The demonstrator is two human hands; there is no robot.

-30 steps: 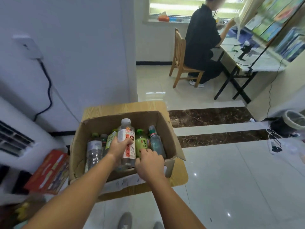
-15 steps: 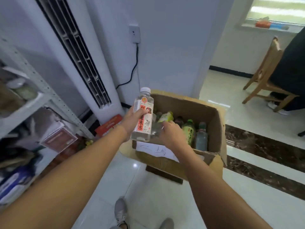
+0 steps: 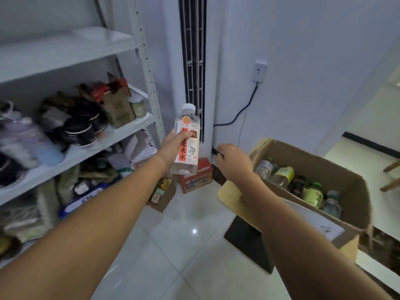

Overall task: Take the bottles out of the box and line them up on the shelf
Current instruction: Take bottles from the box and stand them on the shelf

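Bottle in hand: we see a clear bottle (image 3: 186, 140) with a white cap and a red-and-white label, nearly upright, held in the air in front of the white tower unit (image 3: 192, 61), between the shelf and the box
Left hand: our left hand (image 3: 173, 148) grips the bottle round its middle from the left side, thumb lying across the label
Right hand: our right hand (image 3: 232, 163) hangs in the air just beside the box's left corner, its back towards us, fingers loosely curled downward and holding nothing that we can see
Box: the cardboard box (image 3: 324, 161) sits open at the right on a pale wooden board (image 3: 231, 198) over a dark base (image 3: 246, 241); a white paper with handwriting is stuck on its near side
Bottles in box: a row stands inside, with a clear one (image 3: 263, 168), a yellow-labelled one (image 3: 283, 175), a dark one (image 3: 297, 185), a green one (image 3: 312, 194) and a bluish one (image 3: 331, 204)
Shelf: the white metal shelf (image 3: 65, 50) stands at the left; its middle board carries dark round tubs (image 3: 80, 131) and a brown carton (image 3: 119, 109), and the lower boards hold blurred bags and packets
Floor: we see glossy pale tiles (image 3: 184, 245), with a red carton (image 3: 195, 176) at the foot of the tower unit
Wall: a white socket (image 3: 259, 71) has a black cable (image 3: 238, 113) running down from it
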